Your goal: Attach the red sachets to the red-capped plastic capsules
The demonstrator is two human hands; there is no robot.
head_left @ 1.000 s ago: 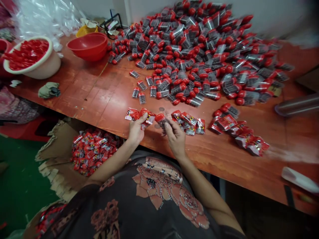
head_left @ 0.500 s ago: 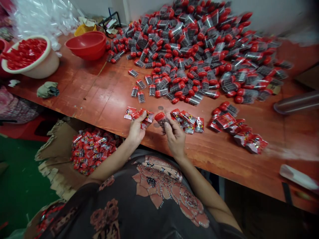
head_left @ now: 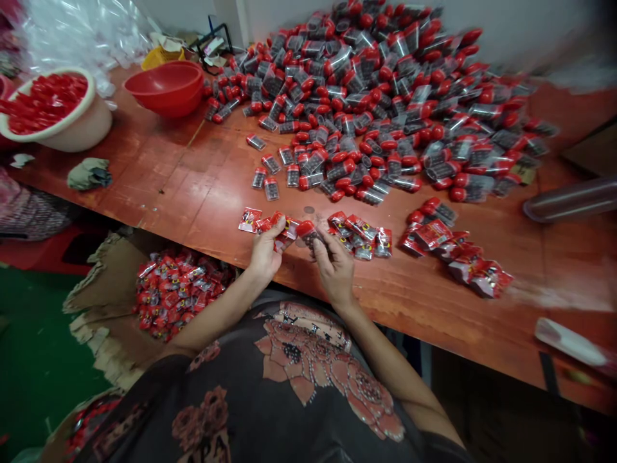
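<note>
My left hand [head_left: 267, 253] is closed on a red printed packet [head_left: 289, 229], thumb on top, above the table's front edge. In my right hand [head_left: 335, 265] is a small clear bottle with a red cap [head_left: 307, 233], filled with dark pellets. Its cap points left and meets or nearly meets the packet. A single flat red packet [head_left: 250, 219] lies left of my left hand. Just right of my right hand, several red packets [head_left: 361, 233] lie on the table. Beyond both hands rises a large heap of red-capped bottles [head_left: 347, 109].
Farther right lies another row of red packets [head_left: 453, 247]. A red bowl [head_left: 166, 90] and a white tub [head_left: 77, 125] of red pieces stand at the back left. A torn cardboard box [head_left: 96, 283] full of red packets sits below the table edge. A white scoop [head_left: 569, 341] lies right.
The bottle in my right hand has moved slightly left and tilted its cap toward the packet. My left hand stays nearly in place. The whole view has shifted a little.
</note>
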